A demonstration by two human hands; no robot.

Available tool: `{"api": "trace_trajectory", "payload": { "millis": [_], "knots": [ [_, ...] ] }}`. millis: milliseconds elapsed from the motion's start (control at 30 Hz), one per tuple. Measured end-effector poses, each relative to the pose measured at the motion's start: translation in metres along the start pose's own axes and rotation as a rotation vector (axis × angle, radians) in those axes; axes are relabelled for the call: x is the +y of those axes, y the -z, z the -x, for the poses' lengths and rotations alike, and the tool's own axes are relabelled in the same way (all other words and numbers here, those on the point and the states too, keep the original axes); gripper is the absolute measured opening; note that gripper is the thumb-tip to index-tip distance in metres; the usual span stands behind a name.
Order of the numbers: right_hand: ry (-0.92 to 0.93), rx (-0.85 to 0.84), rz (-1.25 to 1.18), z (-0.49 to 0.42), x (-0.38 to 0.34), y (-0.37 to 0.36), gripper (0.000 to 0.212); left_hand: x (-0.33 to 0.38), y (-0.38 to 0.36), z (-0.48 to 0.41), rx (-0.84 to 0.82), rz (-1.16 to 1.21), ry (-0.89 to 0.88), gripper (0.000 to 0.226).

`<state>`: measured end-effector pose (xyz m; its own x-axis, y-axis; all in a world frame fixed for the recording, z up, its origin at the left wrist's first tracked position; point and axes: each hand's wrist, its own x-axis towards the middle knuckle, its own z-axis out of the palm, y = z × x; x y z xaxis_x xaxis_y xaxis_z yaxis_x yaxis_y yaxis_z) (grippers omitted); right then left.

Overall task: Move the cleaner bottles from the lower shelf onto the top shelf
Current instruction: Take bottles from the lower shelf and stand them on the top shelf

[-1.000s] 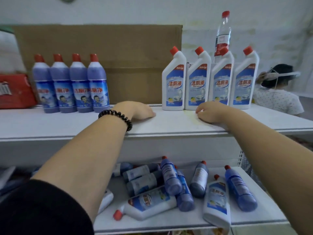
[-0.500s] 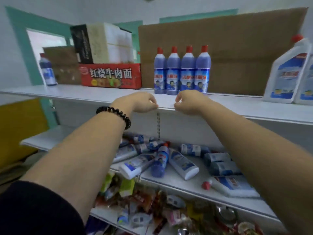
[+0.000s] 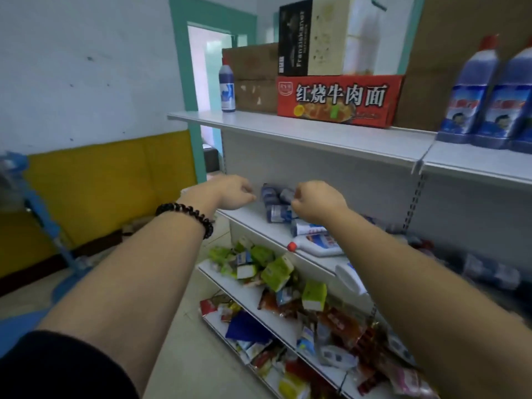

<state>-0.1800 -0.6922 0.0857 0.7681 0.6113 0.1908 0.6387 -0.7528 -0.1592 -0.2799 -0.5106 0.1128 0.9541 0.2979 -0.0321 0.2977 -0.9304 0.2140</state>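
Both hands are up in front of the rack, mid-frame. Left hand [image 3: 230,192]: fingers curled in, nothing in them, with a black bead bracelet [image 3: 187,214] on the wrist. Right hand [image 3: 319,201]: a closed fist that looks empty. It overlaps the pile of bottles behind it, and I can't tell if it touches them. Task items: blue plastic cleaner bottles [image 3: 276,213] lie on their sides on the white metal lower shelf [image 3: 253,223], just behind the fist and at 9 o'clock from it. A white plastic cleaner bottle with a red cap [image 3: 316,244] lies flat at 6 o'clock from the fist, cap towards the shelf's front edge. A second white bottle [image 3: 349,276] lies further along at 5 o'clock, partly hidden by the right forearm. More bottles at 3 o'clock on that shelf are too blurred to count. On the white metal top shelf [image 3: 331,133], upright blue red-capped bottles [image 3: 472,96] stand in a row at 2 o'clock of the frame. A lone dark blue bottle [image 3: 227,84] stands at the shelf's far-left end, 11 o'clock. Between them is a red printed noodle carton [image 3: 336,100] with a black-and-cream box [image 3: 316,38] stacked on it, and a brown cardboard box [image 3: 253,79] sits beside the lone bottle. Under the lower shelf, at 6 o'clock, green cartons [image 3: 276,272] are heaped loose.
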Motion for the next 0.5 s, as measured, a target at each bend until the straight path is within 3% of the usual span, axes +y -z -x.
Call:
{"api": "trace_trajectory", "payload": {
  "millis": [100,300,500],
  "knots": [
    [-0.019,-0.057,0.003,-0.041,-0.005,-0.032,0.015,-0.05,-0.004,-0.018,-0.021,0.046,0.072,0.049],
    [-0.068,-0.168,-0.006,-0.135,0.0,-0.096,0.04,-0.134,-0.015,-0.094,-0.054,0.034,0.157,0.051],
    [-0.182,-0.227,-0.048,-0.213,0.013,-0.135,0.037,-0.17,-0.017,-0.203,-0.177,-0.037,0.111,0.054]
  ]
}}
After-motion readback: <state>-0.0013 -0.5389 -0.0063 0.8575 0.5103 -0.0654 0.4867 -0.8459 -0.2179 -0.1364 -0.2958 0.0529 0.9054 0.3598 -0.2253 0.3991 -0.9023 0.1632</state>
